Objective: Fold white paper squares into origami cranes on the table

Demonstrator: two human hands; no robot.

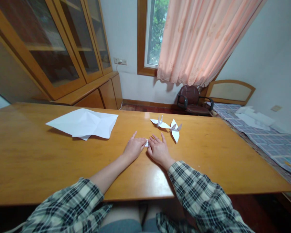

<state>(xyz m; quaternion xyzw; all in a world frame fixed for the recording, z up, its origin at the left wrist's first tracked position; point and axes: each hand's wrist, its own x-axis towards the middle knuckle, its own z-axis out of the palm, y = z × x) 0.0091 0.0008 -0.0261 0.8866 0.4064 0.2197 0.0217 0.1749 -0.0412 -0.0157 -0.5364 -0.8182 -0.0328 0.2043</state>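
We have the small white paper (146,143) on the bench (208,158), partly under our left hand (135,147) and right hand (158,150) — probably to steady it, with two folded paper birds (160,124) lying beyond, out of the way. Our forearms (111,171) angle inward, palms down; fingers touch the paper, but whether they grip we cannot tell.

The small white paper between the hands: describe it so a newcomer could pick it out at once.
On the wooden table, find the left hand and right hand. The small white paper shows between them. Only a tiny patch is visible, unlike the large paper on the left and the two winged paper figures beyond.
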